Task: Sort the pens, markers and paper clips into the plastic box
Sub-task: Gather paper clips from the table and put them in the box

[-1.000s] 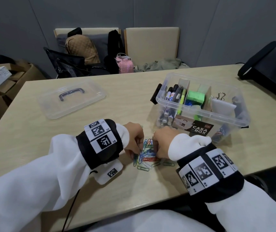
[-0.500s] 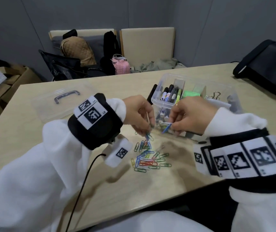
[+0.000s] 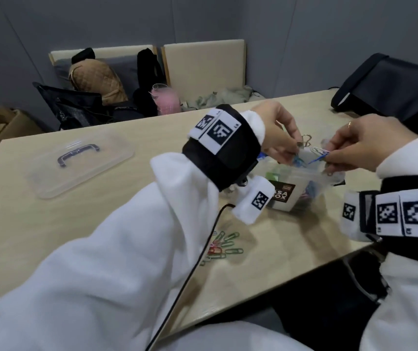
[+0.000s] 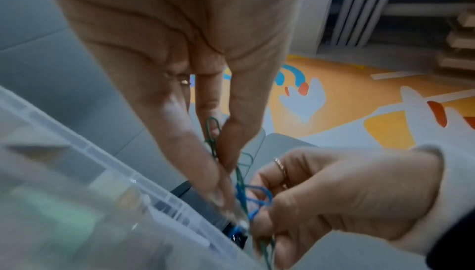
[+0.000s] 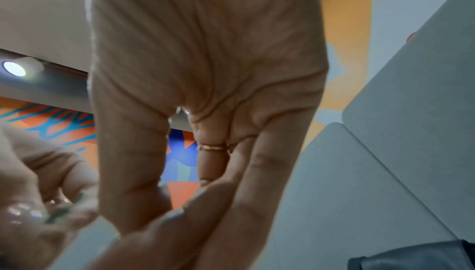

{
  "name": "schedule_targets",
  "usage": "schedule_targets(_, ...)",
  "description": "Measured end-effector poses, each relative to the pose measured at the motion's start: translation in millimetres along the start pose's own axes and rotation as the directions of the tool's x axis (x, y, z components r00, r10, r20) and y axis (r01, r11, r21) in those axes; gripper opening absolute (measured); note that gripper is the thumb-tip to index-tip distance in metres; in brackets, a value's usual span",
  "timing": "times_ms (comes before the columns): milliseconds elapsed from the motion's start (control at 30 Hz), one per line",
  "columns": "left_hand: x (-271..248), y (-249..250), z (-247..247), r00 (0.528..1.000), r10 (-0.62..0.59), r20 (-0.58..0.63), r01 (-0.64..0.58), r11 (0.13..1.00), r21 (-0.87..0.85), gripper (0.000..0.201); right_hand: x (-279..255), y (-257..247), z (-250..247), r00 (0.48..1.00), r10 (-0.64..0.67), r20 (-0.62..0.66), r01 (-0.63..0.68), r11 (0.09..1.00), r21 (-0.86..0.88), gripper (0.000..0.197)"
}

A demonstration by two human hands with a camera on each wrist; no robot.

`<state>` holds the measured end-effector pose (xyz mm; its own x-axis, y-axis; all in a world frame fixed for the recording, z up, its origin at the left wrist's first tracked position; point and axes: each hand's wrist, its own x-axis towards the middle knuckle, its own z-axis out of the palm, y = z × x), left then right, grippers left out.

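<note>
Left arm: raised and reaching forward in a white sleeve, with a black band of square code tags round the wrist.
Left hand (image 3: 277,133): back turned up, fingers (image 4: 218,164) pointing down and drawn together in a pinch with the thumb.
Right arm: coming in from the right in a white sleeve, with a black tagged band round the wrist.
Right hand (image 3: 362,145): level with the left hand and just beside it, knuckles up, thumb and forefinger pinched, the other fingers curled; a thin ring on one finger.
Fingertips: those of both hands almost meet.
</note>
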<state>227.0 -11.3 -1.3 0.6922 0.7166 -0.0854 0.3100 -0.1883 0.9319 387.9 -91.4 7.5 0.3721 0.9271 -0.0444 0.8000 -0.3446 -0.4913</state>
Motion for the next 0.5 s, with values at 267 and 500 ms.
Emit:
schedule_targets(267,37.3,-25.1,27.0,0.983,-0.037,-0.181,0.027,0.998,-0.057,0.015,7.7,1.8,7.8,0.995,0.081,-0.056,-0.076,0.993,0.096,0.013)
schedule_targets(500,38.9,-39.5,29.1,0.977,0.071,-0.199,-0.078,0.997,-0.023,0.017,7.3,-3.2,15.8,0.994,0.081,-0.074,-0.077,0.995,0.061,0.01)
